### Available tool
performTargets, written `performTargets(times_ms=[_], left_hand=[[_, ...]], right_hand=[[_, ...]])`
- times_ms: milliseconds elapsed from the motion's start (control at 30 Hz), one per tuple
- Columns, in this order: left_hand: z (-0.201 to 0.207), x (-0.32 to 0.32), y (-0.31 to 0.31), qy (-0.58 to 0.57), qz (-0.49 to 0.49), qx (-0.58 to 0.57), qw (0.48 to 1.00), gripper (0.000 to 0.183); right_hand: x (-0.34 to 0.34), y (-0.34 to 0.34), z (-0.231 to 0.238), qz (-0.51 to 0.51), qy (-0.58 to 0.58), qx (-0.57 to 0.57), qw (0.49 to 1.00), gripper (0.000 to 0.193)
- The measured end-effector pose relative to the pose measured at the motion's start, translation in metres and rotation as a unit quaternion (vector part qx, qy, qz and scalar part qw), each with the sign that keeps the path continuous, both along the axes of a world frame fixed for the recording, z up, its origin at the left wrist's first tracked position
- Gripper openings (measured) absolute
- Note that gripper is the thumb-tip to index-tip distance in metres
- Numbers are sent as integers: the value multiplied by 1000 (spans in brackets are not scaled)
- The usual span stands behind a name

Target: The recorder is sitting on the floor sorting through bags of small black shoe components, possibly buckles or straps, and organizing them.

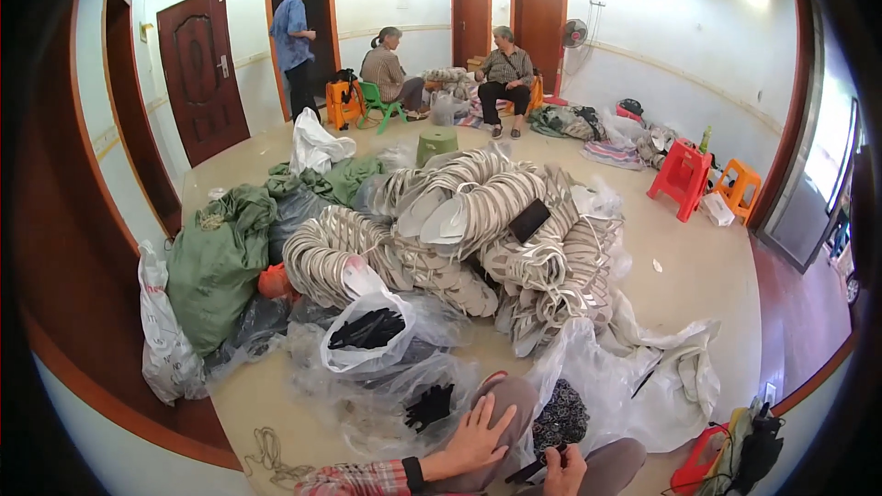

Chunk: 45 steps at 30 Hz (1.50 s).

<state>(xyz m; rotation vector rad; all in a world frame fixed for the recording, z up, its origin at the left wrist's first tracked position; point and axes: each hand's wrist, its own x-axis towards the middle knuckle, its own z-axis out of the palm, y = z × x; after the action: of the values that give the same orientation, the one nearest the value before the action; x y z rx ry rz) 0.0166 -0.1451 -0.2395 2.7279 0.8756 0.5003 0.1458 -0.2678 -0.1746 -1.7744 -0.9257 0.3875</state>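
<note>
My left hand (pixel 473 441) lies flat on my raised knee (pixel 514 395), its fingers spread and nothing in it. Low in the picture, my right hand (pixel 565 473) is curled around a dark narrow strip (pixel 525 471); its exact kind is hard to make out. Just beyond that hand, a heap of small dark pieces (pixel 560 418), perhaps metal rings or buckles, sits in clear plastic. A black glove (pixel 429 407) rests on plastic sheeting to the left of my knee. Behind it stands an open white bag (pixel 342 360) full of black strips (pixel 367 329).
Large bundles of beige shoe uppers (pixel 459 202) are piled ahead, with a dark flat object (pixel 529 219) on top. Green sacks (pixel 220 262) stand left. Loose cord (pixel 268 459) lies on the floor. Red (pixel 682 179) and orange stools (pixel 737 186) are at right. Three people are at the back.
</note>
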Motion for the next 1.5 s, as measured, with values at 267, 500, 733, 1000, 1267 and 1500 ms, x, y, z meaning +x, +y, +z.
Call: performTargets(times_ms=[267, 500, 733, 1000, 1267, 1500], left_hand=[[2, 3, -1, -13, 19, 8, 1000, 79], [2, 1, -4, -13, 22, 8, 1000, 79], [3, 0, -3, -17, 20, 2, 1000, 80], [5, -1, -1, -21, 10, 0, 1000, 79], [4, -2, -2, -26, 10, -9, 1000, 79], [3, -2, -2, -24, 19, -13, 999, 79]], right_hand=[[1, -4, 0, 17, -10, -17, 1000, 18], [-3, -4, -1, 34, -24, -6, 999, 17], [-7, -3, 0, 44, -13, -13, 999, 15], [-9, -3, -2, 53, -16, -20, 998, 16], [-14, -5, 3, 51, -14, -12, 999, 17], [-16, -3, 1, 45, -10, 4, 999, 19]])
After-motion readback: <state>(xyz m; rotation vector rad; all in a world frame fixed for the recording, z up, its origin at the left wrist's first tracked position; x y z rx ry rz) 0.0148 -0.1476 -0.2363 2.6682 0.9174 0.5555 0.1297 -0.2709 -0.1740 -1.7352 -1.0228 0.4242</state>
